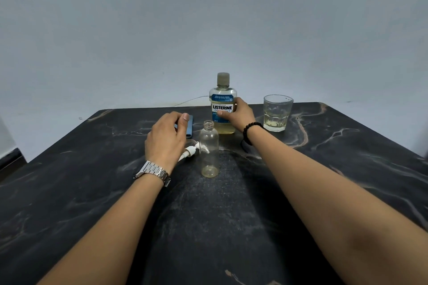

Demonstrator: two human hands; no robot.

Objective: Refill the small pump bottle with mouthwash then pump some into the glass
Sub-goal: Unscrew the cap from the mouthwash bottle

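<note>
A plain room: black marble-patterned table (92, 192) against a bare grey wall (208, 18).

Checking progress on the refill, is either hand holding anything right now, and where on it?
The right hand grips the mouthwash bottle around its labelled body. The left hand holds nothing.

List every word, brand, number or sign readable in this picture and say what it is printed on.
"LISTERINE": on the white band of the label on the mouthwash bottle, which the right hand grips.
"CO...MINT": pale line just below, partly covered by the thumb; only partly legible.
Small white lines on the blue band above the brand: too blurred to read.
Small print at the label's lower left: too small to read.
Small pump bottle and glass: no text visible.
</note>
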